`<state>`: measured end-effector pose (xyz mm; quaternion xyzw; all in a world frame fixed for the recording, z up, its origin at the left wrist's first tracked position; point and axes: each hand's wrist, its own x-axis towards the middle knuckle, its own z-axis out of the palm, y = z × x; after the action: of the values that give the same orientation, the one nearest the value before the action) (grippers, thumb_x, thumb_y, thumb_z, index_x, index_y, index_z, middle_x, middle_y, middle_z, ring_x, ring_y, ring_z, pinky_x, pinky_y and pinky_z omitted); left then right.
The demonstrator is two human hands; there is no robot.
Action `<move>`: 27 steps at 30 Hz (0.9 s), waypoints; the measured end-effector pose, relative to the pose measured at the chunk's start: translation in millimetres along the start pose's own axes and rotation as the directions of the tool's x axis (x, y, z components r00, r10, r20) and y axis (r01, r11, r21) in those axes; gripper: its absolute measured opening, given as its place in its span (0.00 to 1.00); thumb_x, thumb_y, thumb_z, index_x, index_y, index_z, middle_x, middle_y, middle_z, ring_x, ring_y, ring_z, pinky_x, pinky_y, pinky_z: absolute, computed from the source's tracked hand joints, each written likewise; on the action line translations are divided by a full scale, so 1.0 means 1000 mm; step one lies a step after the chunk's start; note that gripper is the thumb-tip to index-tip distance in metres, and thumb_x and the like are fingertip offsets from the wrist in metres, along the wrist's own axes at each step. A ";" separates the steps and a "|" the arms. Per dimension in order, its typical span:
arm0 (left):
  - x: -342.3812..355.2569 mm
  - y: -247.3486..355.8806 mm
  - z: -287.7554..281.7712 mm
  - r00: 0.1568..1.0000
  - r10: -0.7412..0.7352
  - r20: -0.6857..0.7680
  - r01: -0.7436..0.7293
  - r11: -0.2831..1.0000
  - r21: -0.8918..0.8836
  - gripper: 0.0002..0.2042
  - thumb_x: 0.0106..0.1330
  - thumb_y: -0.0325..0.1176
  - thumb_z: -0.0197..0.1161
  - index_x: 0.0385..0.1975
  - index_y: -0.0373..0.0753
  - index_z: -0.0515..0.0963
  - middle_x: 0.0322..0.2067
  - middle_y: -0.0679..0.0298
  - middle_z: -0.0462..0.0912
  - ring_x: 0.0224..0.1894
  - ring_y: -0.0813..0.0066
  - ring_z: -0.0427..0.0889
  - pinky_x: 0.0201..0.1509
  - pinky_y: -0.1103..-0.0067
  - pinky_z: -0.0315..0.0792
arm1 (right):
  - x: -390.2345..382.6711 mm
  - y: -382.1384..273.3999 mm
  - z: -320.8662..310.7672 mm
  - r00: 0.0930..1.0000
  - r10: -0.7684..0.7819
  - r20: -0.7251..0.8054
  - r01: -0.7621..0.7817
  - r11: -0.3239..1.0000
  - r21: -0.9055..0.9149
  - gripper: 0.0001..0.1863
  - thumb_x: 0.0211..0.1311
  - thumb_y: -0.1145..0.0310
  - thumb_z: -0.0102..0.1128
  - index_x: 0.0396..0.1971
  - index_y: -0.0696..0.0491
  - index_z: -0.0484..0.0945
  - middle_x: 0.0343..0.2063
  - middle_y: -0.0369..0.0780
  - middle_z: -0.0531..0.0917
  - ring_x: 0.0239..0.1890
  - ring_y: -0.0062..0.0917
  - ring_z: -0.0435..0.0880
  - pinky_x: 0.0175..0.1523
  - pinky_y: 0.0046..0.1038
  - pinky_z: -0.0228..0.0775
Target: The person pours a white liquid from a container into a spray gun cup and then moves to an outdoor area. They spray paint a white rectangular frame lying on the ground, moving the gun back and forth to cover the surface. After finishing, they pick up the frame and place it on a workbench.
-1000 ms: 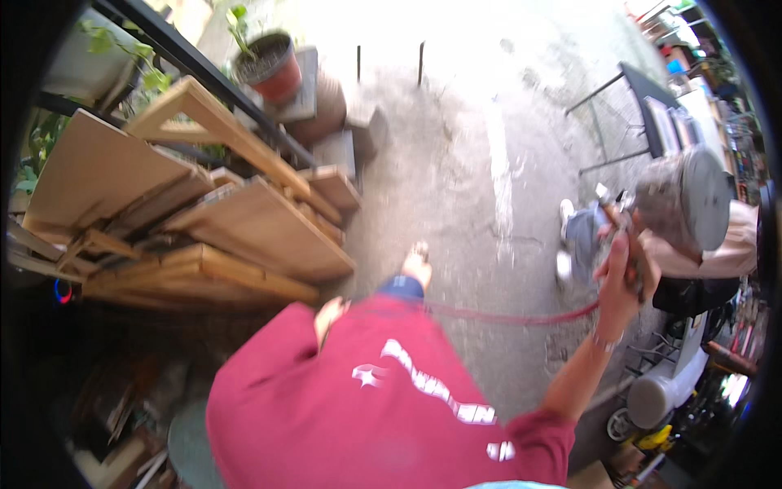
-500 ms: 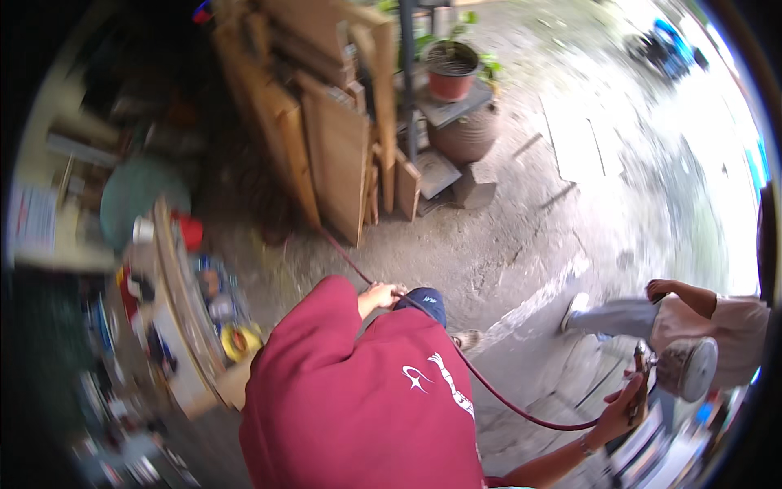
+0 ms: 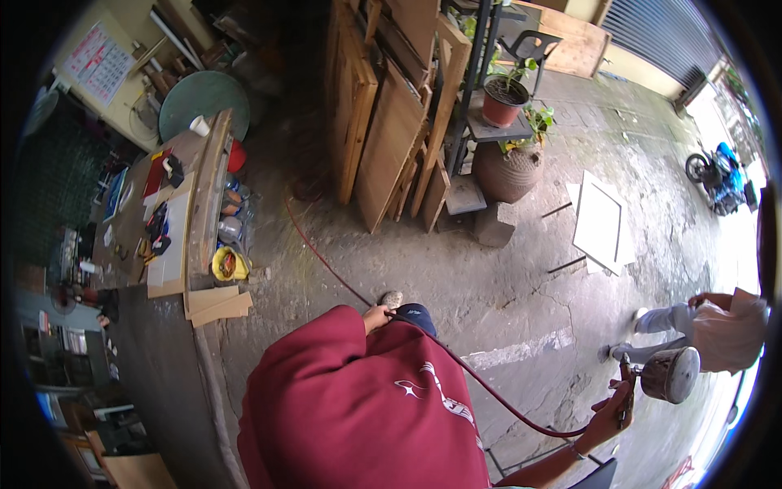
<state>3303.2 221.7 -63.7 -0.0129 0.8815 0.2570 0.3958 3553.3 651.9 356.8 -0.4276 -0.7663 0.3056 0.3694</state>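
Observation:
My right hand [image 3: 607, 420], at the lower right, is closed round the handle of a spray gun [image 3: 626, 395]. A round metal cup [image 3: 671, 375] sits on the gun, tilted sideways. From near that hand a dark red hose [image 3: 505, 399] curves left in front of my maroon shirt [image 3: 350, 399]. My left hand [image 3: 377, 318] grips the hose in front of my body, its fingers partly hidden by my sleeve. Past that hand, the hose runs over the floor toward leaning boards.
Wooden panels [image 3: 391, 147] lean ahead, beside a potted plant [image 3: 503, 102] and a clay jar [image 3: 509, 171]. A white framed panel [image 3: 599, 224] rests on supports at right. A cluttered workbench [image 3: 208, 179] stands left. Far right are a person [image 3: 725, 330] and a blue motorcycle [image 3: 721, 179].
The view has swung left and steadied, so the boards, plant and white panel sit farther right in it. Both hands keep their hold on the hose and spray gun.

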 end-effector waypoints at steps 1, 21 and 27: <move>0.002 0.001 -0.002 0.999 0.009 -0.044 -0.009 1.000 0.008 0.20 0.66 0.55 0.64 0.46 0.46 0.83 0.48 0.51 0.86 0.53 0.48 0.83 0.57 0.59 0.75 | 0.004 -0.001 0.003 1.000 0.003 0.021 -0.003 1.000 -0.005 0.18 0.75 0.60 0.56 0.46 0.60 0.84 0.36 0.38 0.88 0.12 0.13 0.67 0.19 0.18 0.55; 0.033 -0.054 -0.035 0.983 0.166 0.082 -0.169 0.985 0.035 0.19 0.57 0.48 0.70 0.45 0.48 0.84 0.45 0.55 0.87 0.51 0.55 0.85 0.55 0.64 0.77 | -0.016 -0.051 0.079 0.996 -0.053 0.074 0.045 0.994 0.100 0.18 0.75 0.60 0.54 0.41 0.61 0.84 0.36 0.37 0.89 0.12 0.13 0.71 0.18 0.19 0.56; 0.076 -0.033 -0.052 0.801 0.369 0.471 -0.337 0.929 -0.155 0.18 0.68 0.47 0.64 0.48 0.40 0.82 0.47 0.53 0.87 0.49 0.64 0.85 0.55 0.67 0.76 | -0.025 -0.097 0.108 0.988 -0.151 0.015 0.151 0.988 0.040 0.13 0.72 0.67 0.58 0.42 0.61 0.86 0.26 0.38 0.87 0.11 0.13 0.70 0.18 0.18 0.60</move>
<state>3222.6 182.6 -103.4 0.2047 0.7296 0.3487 0.5516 3430.9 570.1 367.0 -0.3584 -0.7939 0.2953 0.3925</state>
